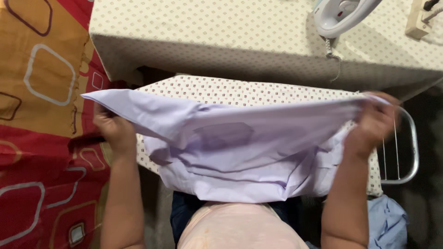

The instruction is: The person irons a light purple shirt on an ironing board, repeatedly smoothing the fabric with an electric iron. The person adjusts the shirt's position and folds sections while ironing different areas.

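A red-and-orange patterned bedspread [41,138] fills the left of the frame, w/ a table under a cream dotted cloth [221,37] across the top, and between them, right in front of the person, a small ironing board [240,90] in a dotted cover. Over that board a lilac shirt [240,147] is held up and stretched wide, its top edge pulled taut from side to side and its lower part sagging toward the person's lap, apparently so the fabric hangs flat and can be squared up above the board. The left hand [113,127] is closed on the shirt's left edge, cloth bunched in the grip; the right hand [374,122] is clenched on the right edge near the board's wire iron rest [408,152], fingers curled into the fabric. Arms are spread well apart, which keeps the tension. A white-and-teal electric iron [341,16] lies on the table at top right, cord [333,57] dangling over the table edge, well apart from the hands. A power strip [420,18] sits at the far corner, and a light blue garment [387,221] lies crumpled low at right, beside the person's right arm.
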